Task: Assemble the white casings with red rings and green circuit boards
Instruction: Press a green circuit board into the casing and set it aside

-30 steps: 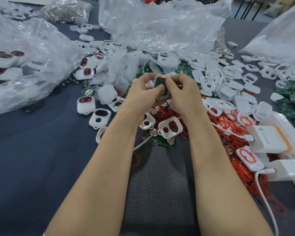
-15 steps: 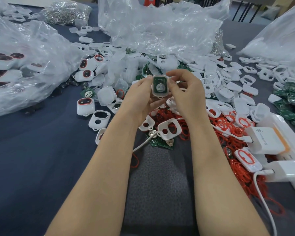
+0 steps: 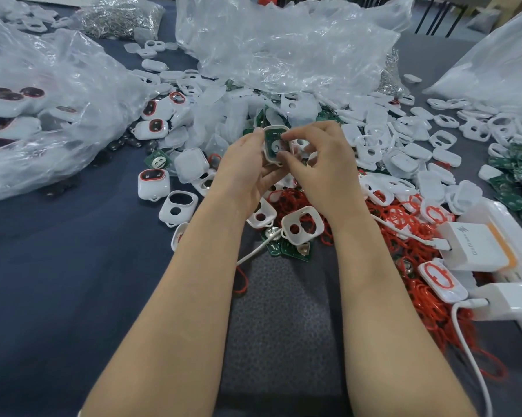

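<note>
Dark blue cloth [image 3: 58,281] covers the table, with crumpled clear plastic bags [image 3: 283,46] heaped beyond the hands. The left hand [image 3: 247,167] grips a white plastic casing [image 3: 277,127] holding a green circuit board [image 3: 272,138], above loose red rubber rings [image 3: 289,200]. The right hand [image 3: 323,167] pinches the casing's right edge.
</note>
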`<state>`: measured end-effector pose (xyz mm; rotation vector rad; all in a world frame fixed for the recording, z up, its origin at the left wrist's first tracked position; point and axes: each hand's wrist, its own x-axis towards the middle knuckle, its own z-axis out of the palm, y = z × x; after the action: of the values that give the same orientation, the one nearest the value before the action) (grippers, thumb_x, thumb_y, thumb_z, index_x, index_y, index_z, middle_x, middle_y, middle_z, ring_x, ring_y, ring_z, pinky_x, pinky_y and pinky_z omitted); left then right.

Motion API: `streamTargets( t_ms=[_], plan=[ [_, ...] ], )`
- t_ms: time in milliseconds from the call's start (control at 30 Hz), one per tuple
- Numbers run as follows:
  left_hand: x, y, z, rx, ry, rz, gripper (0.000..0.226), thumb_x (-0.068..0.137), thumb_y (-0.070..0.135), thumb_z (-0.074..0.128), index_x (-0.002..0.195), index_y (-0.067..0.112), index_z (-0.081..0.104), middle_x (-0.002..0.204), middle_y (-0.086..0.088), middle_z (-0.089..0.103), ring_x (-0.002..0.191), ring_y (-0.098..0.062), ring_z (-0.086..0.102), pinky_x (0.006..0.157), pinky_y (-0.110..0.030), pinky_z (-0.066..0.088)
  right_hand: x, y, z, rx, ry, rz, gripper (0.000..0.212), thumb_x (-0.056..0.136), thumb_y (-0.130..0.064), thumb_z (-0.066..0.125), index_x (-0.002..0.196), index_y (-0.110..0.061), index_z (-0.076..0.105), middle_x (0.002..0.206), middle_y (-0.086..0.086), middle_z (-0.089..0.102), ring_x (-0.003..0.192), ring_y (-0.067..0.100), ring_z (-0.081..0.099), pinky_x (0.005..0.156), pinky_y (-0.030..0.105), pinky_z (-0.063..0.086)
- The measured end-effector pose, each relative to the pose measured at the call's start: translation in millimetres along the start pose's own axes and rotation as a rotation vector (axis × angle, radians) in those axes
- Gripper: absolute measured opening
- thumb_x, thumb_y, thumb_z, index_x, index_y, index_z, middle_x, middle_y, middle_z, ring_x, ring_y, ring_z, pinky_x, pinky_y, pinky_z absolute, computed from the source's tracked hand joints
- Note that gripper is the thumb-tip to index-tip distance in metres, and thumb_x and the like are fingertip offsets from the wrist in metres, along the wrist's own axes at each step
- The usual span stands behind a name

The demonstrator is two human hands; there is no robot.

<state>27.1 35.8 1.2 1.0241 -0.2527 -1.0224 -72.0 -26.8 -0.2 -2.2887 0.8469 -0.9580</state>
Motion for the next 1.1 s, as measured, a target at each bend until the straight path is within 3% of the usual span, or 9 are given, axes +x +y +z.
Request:
streamTargets(
  t_ms=[100,233,367,500,700,800,867,967,1100],
  plan=[
    [0.8,-0.7,0.2,0.006,0.003,0.001,0.032,0.103,0.021,0.041,0.121,0.001,0.056,0.09,-0.016,0.07,0.077,-0.021,0.07,0.069,-0.029,0.061,-0.2,-0.9,2.7,-0.028,0.019,-0.005,0.021,0.085,-0.021,0.069,0.106,-0.018,0.068,0.105,-0.004,0.048,0.096,0.015,0.053,0.083,0.022,0.045],
    [1.7,-1.4,0.2,0.018,0.001,-0.005,0.032,0.103,0.019,0.041,0.123,0.0,0.056,0.105,-0.022,0.068,0.092,-0.027,0.068,0.076,-0.032,0.06,-0.1,-0.9,5.5,-0.041,0.036,-0.009,0.02,0.086,-0.021,0.069,0.105,-0.014,0.068,0.103,-0.004,0.047,0.097,0.016,0.054,0.081,0.019,0.042],
    [1.5,-0.5,-0.2,0.026,0.0,-0.003,0.029,0.101,0.014,0.043,0.123,0.0,0.057,0.115,-0.024,0.066,0.099,-0.029,0.068,0.074,-0.03,0.06,0.1,-1.0,5.9,-0.034,0.042,-0.021,0.019,0.087,-0.021,0.068,0.104,-0.013,0.068,0.102,-0.005,0.046,0.096,0.015,0.053,0.08,0.018,0.042],
    [0.1,-1.0,-1.2,0.086,-0.015,0.055,0.023,0.101,0.01,0.045,0.119,0.002,0.057,0.11,-0.02,0.065,0.088,-0.022,0.067,0.062,-0.022,0.056,0.0,-0.7,5.5,-0.024,0.026,-0.023,0.02,0.087,-0.023,0.068,0.105,-0.015,0.067,0.103,-0.004,0.048,0.095,0.014,0.053,0.079,0.018,0.042],
    [-1.7,-2.2,-1.7,0.162,0.002,0.123,0.023,0.095,0.001,0.053,0.116,0.01,0.057,0.091,-0.011,0.069,0.071,-0.012,0.07,0.065,-0.022,0.057,-1.1,0.0,5.7,0.03,0.026,-0.019,0.017,0.089,-0.02,0.065,0.105,-0.018,0.068,0.104,-0.003,0.052,0.086,0.008,0.054,0.076,0.014,0.045],
    [-2.5,-1.4,-0.5,0.159,0.007,0.132,0.023,0.094,-0.001,0.055,0.112,0.012,0.058,0.093,-0.012,0.069,0.069,-0.013,0.07,0.068,-0.024,0.059,-0.5,-1.5,4.0,0.143,0.055,0.034,0.017,0.092,-0.013,0.058,0.106,-0.018,0.065,0.103,-0.002,0.058,0.084,0.004,0.059,0.075,0.012,0.047],
    [-2.2,-0.8,0.1,0.133,0.013,0.119,0.023,0.094,-0.002,0.054,0.114,0.01,0.056,0.097,-0.014,0.069,0.069,-0.015,0.071,0.065,-0.022,0.059,0.8,-1.9,2.1,0.245,0.1,0.111,0.018,0.093,-0.01,0.053,0.106,-0.02,0.062,0.095,-0.005,0.062,0.085,0.008,0.063,0.077,0.022,0.052],
    [-2.8,0.2,0.8,0.054,-0.011,0.093,0.022,0.095,-0.002,0.05,0.117,0.004,0.053,0.087,-0.014,0.071,0.07,-0.018,0.073,0.058,-0.02,0.056,2.2,-0.7,-0.2,0.366,0.146,0.239,0.021,0.094,-0.007,0.05,0.103,-0.021,0.061,0.094,-0.002,0.067,0.088,0.014,0.066,0.083,0.039,0.055],
    [-3.3,0.8,0.6,0.016,-0.04,0.079,0.022,0.096,0.0,0.049,0.118,0.0,0.052,0.087,-0.017,0.071,0.072,-0.02,0.072,0.057,-0.019,0.056,2.0,0.5,-0.6,0.425,0.154,0.313,0.021,0.093,-0.004,0.048,0.097,-0.016,0.065,0.093,0.003,0.07,0.089,0.017,0.068,0.085,0.04,0.055]
  ],
)
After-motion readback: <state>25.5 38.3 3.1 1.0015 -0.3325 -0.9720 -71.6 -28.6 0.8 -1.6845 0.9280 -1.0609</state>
